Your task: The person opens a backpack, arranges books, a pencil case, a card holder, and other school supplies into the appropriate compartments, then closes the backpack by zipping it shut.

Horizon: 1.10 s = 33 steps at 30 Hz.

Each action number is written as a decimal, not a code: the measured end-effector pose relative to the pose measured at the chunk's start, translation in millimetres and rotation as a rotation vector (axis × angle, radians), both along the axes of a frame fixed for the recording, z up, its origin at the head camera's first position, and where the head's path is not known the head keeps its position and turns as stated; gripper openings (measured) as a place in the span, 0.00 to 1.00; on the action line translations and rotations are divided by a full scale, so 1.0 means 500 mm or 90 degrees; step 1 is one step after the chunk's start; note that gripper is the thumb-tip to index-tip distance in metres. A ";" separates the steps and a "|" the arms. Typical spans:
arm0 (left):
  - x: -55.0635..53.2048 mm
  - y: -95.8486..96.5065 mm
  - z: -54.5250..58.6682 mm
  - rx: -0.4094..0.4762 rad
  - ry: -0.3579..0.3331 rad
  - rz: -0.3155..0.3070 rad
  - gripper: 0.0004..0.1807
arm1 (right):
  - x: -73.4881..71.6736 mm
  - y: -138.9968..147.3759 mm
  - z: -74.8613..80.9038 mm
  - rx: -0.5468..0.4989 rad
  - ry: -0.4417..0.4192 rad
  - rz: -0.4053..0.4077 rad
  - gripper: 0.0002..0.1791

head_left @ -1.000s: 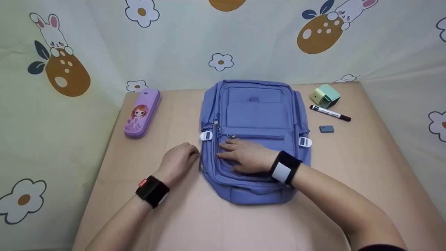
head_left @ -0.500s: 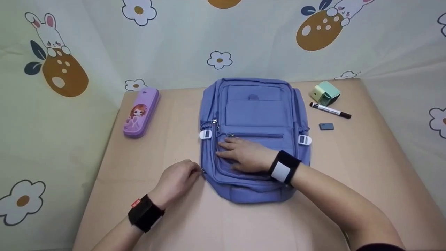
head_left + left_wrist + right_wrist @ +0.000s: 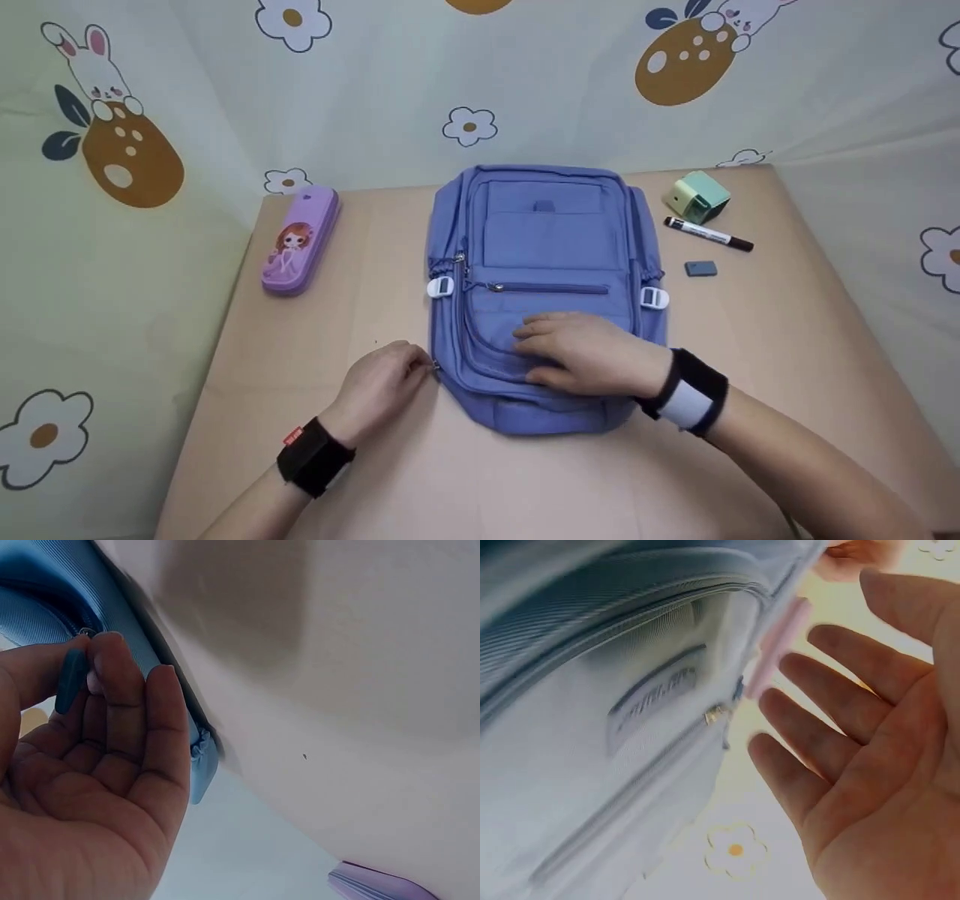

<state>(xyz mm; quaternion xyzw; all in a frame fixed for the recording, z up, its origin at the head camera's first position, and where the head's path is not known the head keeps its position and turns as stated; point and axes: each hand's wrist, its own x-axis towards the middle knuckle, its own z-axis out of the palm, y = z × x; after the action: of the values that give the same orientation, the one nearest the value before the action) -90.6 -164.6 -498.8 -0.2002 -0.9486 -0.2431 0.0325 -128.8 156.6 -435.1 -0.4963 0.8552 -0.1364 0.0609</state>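
A blue-purple backpack lies front side up on the table in the head view. At its lower left edge my left hand pinches a zipper pull, which the left wrist view shows between thumb and index finger. My right hand is over the lower front of the backpack, its fingers extended and holding nothing. In the right wrist view that hand's palm and spread fingers stand apart from the fabric. A horizontal front pocket zipper runs above the right hand.
A purple pencil case with a printed girl lies to the left on the table. Right of the backpack are a green pencil sharpener, a black-and-white marker and a small grey-blue eraser. Patterned curtains surround the table.
My left hand has moved down along the backpack's left side with the zipper pull. My right hand has lifted off the front and shifted to the right.
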 end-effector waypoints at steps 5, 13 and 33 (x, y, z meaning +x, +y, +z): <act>0.003 0.000 0.004 0.006 -0.011 0.011 0.02 | 0.058 0.074 -0.036 -0.069 0.064 -0.021 0.24; 0.005 0.002 0.006 0.012 -0.018 0.023 0.02 | 0.094 0.102 -0.120 -0.216 0.147 -0.126 0.14; 0.060 0.043 0.013 0.038 -0.039 0.028 0.03 | 0.070 0.079 -0.113 -0.204 0.020 -0.266 0.06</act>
<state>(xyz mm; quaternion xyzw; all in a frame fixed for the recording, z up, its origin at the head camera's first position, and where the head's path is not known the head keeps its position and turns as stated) -60.6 -143.3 -492.2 -0.1708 -0.9456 -0.2766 0.0146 -93.9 195.9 -491.6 -0.3146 0.9073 -0.2721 -0.0614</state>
